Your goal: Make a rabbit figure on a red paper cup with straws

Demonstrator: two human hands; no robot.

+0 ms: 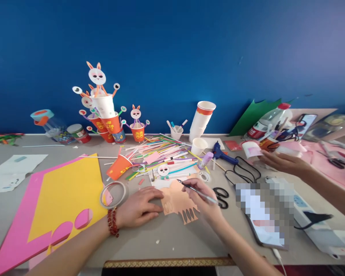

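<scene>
A piece of peach paper (178, 197) with leaf-shaped cutouts along its lower edge and drawn ovals at its left lies on the table before me. My left hand (139, 207) rests flat at its left side, fingers stretched over the edge. In my right hand (201, 195) is a slim pen (202, 193), tip pointing up and left above the paper. A bunny-face paper disc (163, 170) lies just behind. Black-handled scissors (220, 197) sit right of my right hand, partly hidden. A roll of tape (114, 194) stands by my left wrist.
Pink and yellow sheets (66, 191) cover the left side. Behind are colored straws (158, 149), bunny cups (107, 122), stacked paper cups (201, 120) and a glue gun (222, 153). At right, another person's hand (287, 163) touches a paper cup (251, 149) near a phone (264, 218).
</scene>
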